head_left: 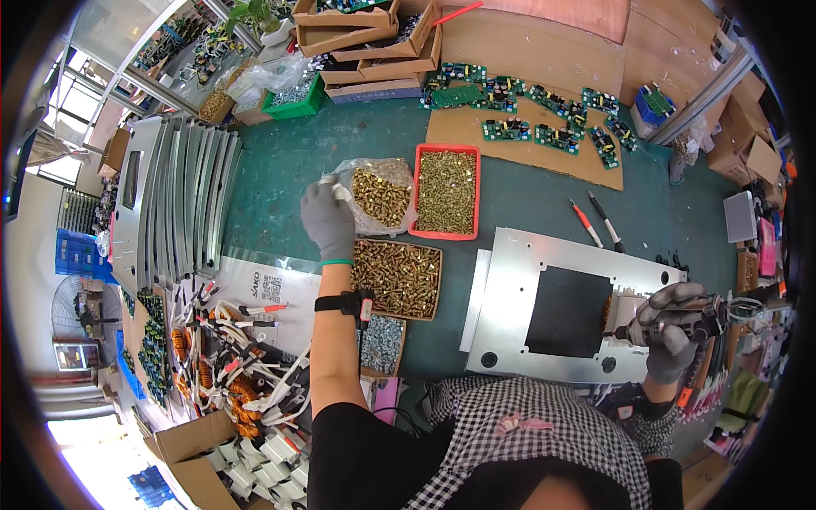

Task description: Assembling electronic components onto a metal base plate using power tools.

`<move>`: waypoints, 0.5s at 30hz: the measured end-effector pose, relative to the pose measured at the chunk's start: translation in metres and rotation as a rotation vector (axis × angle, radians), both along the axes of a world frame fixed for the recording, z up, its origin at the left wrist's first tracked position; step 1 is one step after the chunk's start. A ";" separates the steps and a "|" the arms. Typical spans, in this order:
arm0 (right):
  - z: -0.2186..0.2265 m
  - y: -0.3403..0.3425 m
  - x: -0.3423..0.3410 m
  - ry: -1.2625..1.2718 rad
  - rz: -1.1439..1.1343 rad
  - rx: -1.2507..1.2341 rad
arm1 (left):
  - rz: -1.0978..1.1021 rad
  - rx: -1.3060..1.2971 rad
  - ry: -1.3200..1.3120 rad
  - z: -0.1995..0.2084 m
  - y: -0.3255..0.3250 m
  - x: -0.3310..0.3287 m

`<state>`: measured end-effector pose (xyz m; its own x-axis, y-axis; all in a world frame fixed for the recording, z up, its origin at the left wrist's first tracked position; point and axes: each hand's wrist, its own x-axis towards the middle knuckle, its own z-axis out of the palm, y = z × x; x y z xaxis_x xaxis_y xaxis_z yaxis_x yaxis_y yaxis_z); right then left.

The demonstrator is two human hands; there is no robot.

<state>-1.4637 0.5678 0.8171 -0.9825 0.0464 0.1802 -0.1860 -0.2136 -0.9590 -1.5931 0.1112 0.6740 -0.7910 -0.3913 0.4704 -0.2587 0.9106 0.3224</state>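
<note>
Green matting covers the workbench, crowded with parts on every side. Nearest the person, the right hand in a grey glove is clenched around a powered screwdriver, its bit aimed leftward at the right edge of a silver metal panel with a black square opening. Whether the bit touches the panel cannot be told. Several holes along the panel's near edge look unfilled, so by the look of it the fastening is at an early stage; no driven screw heads can be made out.

To the left of that grip, past the panel, sits a cardboard tray of brass screws, with a smaller tray of silver screws nearer the body. The left hand, also gloved in grey, reaches just beyond the brass tray and pinches the edge of a clear plastic bag of brass screws; its fingers are closed on the bag's plastic. Just right of the bag lies a red tray of screws, full. Two red-handled tools lie beyond the panel.

Left of the left arm are bundled wire harnesses with coils and a stack of grey metal panels. Farthest away, green circuit boards lie on cardboard, beside open cardboard boxes.
</note>
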 end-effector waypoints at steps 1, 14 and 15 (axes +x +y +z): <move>0.000 -0.001 0.000 0.011 -0.007 0.023 | -0.152 -0.197 -0.081 0.006 0.004 0.000; 0.000 0.008 0.018 -0.039 -0.042 -0.035 | -0.219 0.278 -0.449 -0.035 0.001 -0.026; -0.001 0.008 0.018 -0.015 -0.024 -0.050 | -0.220 0.270 -0.449 -0.045 -0.013 -0.027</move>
